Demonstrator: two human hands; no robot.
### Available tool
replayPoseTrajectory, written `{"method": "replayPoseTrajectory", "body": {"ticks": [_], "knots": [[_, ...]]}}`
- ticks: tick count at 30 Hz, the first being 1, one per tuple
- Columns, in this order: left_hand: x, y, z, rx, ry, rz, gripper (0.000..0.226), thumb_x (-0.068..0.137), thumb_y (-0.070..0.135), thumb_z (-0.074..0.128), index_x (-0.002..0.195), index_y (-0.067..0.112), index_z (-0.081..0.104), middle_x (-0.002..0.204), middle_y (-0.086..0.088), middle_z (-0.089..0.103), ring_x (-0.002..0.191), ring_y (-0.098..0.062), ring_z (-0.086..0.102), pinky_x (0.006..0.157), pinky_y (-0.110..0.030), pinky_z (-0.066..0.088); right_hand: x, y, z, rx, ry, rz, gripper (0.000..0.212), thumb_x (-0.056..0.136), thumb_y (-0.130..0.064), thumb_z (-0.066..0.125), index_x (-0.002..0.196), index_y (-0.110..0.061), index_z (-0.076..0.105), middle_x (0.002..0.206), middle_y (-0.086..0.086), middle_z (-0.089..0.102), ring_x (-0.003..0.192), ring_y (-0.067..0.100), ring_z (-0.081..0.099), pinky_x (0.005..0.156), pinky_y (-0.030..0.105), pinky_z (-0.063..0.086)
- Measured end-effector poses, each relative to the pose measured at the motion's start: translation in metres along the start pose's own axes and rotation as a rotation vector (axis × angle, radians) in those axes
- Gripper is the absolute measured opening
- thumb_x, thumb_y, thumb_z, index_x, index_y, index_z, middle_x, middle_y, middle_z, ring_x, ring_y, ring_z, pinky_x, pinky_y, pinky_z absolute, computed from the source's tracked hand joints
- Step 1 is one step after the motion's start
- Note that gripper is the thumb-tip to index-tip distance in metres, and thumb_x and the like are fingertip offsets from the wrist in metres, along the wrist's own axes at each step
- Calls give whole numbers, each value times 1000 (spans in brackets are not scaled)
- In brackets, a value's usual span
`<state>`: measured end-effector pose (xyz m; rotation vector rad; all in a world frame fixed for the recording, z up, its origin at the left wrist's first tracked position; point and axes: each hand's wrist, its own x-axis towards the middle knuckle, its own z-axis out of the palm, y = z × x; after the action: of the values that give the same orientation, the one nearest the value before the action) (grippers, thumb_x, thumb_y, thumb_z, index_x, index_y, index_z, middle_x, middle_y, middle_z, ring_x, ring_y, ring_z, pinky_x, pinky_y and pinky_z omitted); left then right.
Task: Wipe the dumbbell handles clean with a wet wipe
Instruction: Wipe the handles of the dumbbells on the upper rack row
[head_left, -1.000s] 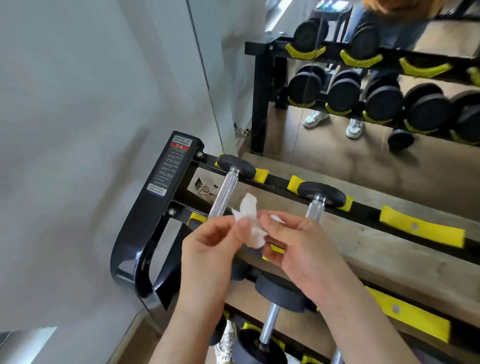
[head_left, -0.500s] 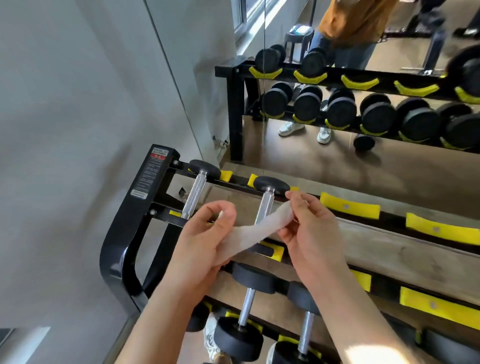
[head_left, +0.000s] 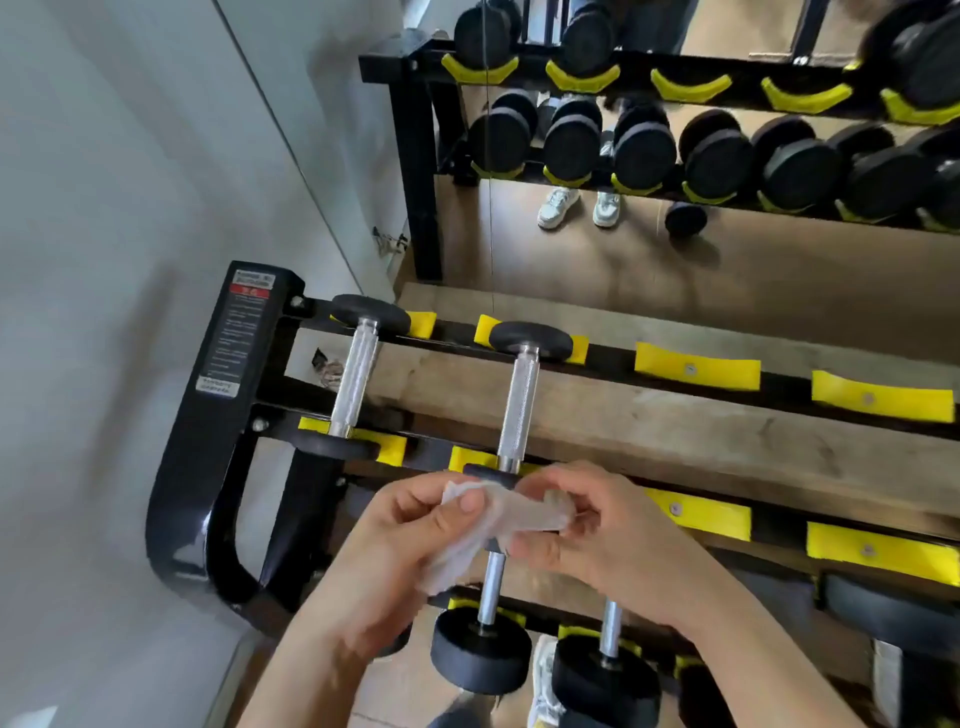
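Both hands are on the wet wipe. My left hand pinches one end w/ the thumb on top, and my right hand pinches the other end w/ curled fingers. The sheet sags btwn them, bunched and only part-opened. It's in the air just in front of the near head of the 2nd top-row dumbbell, and as far as I can tell it touches no handle yet.

Step in hand, I'd say, is opening the wipe before the first pass. To do it well:
- Spread it into a flat pad, not a twisted rope, so more wet surface meets the metal.
- Wrap it round the bar, grip, and run end to end w/ a twist, b/c the knurling looks rough and prob. holds grime in the grooves.
- Refold to a fresh face per bar.

The nearest target is the 2nd handle, straight ahead. The far-left handle is beside it. Both lie front-to-back across the top rails of the black rack. Empty yellow cradles run off to the right. One tier down, a lower handle sits right under the wipe, w/ another beside it. Beyond is a mirror showing the rack.
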<state>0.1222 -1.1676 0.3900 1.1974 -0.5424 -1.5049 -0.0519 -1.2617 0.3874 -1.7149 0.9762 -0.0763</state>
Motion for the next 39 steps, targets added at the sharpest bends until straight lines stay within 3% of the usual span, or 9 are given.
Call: {"method": "replayPoseTrajectory", "body": {"ticks": [2,5,8,12,16,20,24,29,39], "knots": [[15,-2,-5,-98,-57,-22,41,72,33,79,97,1,74,94,-21,71,85,-26,69,74,-28,55,9,2,10,39,109,-29,13,83,-40,71,86,-27,72,80,-5,62,70,4,54,67,22,42],[37,-8,-15,-207,17,-85,39,74,37,80,99,7,75,103,-22,71,94,-28,70,80,-32,57,21,2,22,693,199,17,12,80,-29,76,86,-19,78,83,2,72,78,14,65,70,26,51],[58,-23,-14,-199,110,-79,31,92,21,56,108,-3,69,109,-26,68,103,-36,66,89,-40,54,34,11,31,1107,198,54,50,55,-47,89,90,-14,77,98,11,73,94,22,68,81,35,54],[75,-40,-3,-64,276,-22,28,91,27,53,98,3,65,95,-13,74,82,-27,68,70,-37,55,51,24,41,1340,163,32,66,72,-41,81,119,1,62,131,20,58,121,33,56,98,47,46],[85,-59,8,124,341,39,28,95,38,57,87,11,57,68,-21,64,58,-26,55,53,-42,45,65,34,42,1457,280,83,28,87,-30,60,100,-6,67,104,19,69,94,32,66,78,43,53],[94,-73,9,374,333,118,18,93,27,60,77,23,52,51,-7,49,45,-16,40,42,-27,32,83,45,31,1263,415,157,16,91,-20,54,84,-10,65,72,6,67,70,20,65,78,42,50],[98,-89,-11,795,473,310,12,86,33,67,88,31,55,78,10,59,74,-7,59,64,-19,46,107,75,15,595,515,130,19,97,-24,55,84,-17,68,62,-7,54,62,11,52,61,30,46],[108,-130,-14,1224,611,356,63,69,66,60,111,18,57,108,0,54,98,-23,51,85,-27,40,154,113,12,19,486,-162,16,88,-30,66,96,-20,74,84,-8,62,78,11,58,73,23,44],[119,-158,-6,1204,702,399,77,60,64,62,118,14,51,126,-9,52,119,-31,51,99,-29,37,173,123,16,13,478,-438,8,76,-17,78,81,-12,76,78,-13,58,69,5,55,62,11,38]]}}
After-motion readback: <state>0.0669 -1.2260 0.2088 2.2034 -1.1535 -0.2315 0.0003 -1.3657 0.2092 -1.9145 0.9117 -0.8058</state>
